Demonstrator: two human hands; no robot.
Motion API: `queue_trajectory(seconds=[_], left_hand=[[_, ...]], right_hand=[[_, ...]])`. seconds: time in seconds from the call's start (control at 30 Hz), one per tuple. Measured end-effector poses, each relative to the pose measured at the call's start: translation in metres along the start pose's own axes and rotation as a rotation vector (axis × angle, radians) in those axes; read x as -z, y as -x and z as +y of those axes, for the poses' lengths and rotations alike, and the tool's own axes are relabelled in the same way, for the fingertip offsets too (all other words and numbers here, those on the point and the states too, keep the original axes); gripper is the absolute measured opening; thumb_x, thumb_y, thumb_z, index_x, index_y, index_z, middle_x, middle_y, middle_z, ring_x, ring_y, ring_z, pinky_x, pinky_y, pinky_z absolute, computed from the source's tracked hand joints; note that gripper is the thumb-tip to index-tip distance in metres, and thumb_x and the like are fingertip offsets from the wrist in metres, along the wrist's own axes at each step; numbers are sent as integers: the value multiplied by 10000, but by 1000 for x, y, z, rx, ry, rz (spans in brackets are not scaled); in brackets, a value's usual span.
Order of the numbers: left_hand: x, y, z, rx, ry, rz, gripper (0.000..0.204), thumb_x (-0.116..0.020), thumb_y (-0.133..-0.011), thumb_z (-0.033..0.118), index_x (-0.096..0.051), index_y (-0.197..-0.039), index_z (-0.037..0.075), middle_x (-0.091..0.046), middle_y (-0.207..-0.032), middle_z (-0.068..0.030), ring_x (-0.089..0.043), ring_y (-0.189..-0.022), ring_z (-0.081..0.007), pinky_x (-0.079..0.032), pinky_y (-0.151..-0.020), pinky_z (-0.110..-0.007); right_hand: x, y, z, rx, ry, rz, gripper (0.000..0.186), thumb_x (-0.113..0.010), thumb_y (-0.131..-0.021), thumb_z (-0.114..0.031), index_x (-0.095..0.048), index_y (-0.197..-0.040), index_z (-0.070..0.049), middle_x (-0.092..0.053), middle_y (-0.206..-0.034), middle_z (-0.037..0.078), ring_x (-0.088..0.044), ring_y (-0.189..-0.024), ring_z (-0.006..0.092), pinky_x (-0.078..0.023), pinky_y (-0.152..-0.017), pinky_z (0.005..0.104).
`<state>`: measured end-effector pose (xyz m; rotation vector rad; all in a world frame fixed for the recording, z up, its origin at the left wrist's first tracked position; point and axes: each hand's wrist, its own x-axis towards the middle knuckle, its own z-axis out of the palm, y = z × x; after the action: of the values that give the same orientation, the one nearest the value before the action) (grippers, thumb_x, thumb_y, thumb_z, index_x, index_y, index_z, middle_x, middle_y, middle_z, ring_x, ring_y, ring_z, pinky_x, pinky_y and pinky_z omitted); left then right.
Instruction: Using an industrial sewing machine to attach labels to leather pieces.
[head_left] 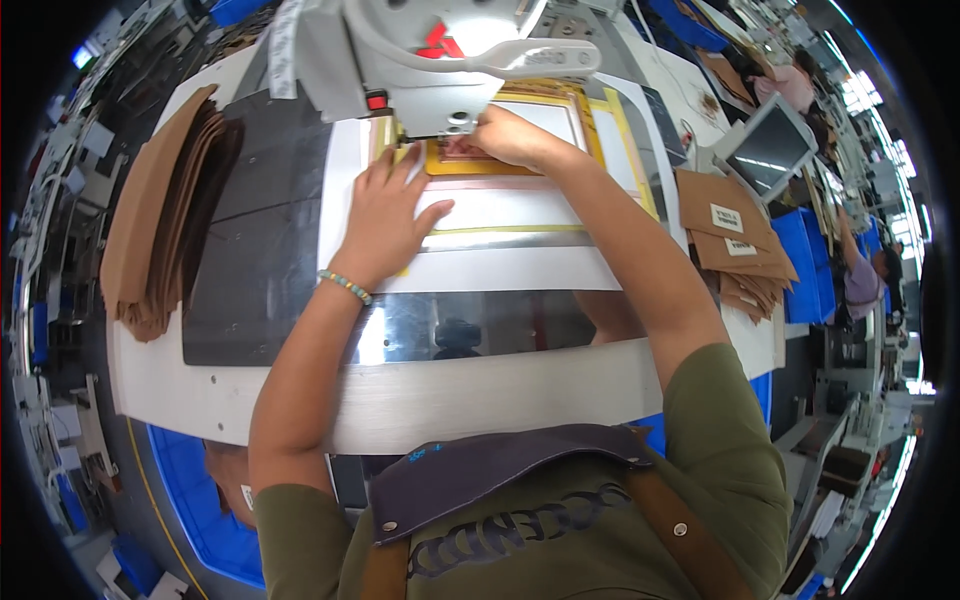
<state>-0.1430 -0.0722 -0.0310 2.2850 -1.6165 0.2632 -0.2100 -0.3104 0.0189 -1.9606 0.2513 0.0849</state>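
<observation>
My left hand (392,215) lies with fingers apart on the left side of a layered template (520,205) with yellow, pink and white borders, its fingertips just below the grey sewing machine head (420,95). My right hand (510,138) reaches beside the head onto the inner yellow frame (540,168), its fingers curled down near reddish material; their tips are partly hidden, and what they hold I cannot make out. The template rests on white sheeting (480,270) over a dark shiny plate (250,280).
Brown cut pieces (150,210) are stacked at the left; more with white labels (710,190) lie right. A monitor (765,145) and blue bins (805,270) stand at the right, another bin (180,490) lower left. Co-workers (865,280) work at the far right.
</observation>
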Motion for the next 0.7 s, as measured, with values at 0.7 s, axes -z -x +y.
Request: queue_trajectory(seconds=[0.7], left_hand=[[148,67,-320,642,-258,317,228,-734,-984,157,-815,-1176,66,-779,-1138,-149,-730,-1104,-347,-559,-986,-448]], right_hand=[[48,124,61,333,320,686,187,-589,-1046,-18,-744,-1144,21,-749,-1209,91,-686,-1071,172,-517,-945,279]])
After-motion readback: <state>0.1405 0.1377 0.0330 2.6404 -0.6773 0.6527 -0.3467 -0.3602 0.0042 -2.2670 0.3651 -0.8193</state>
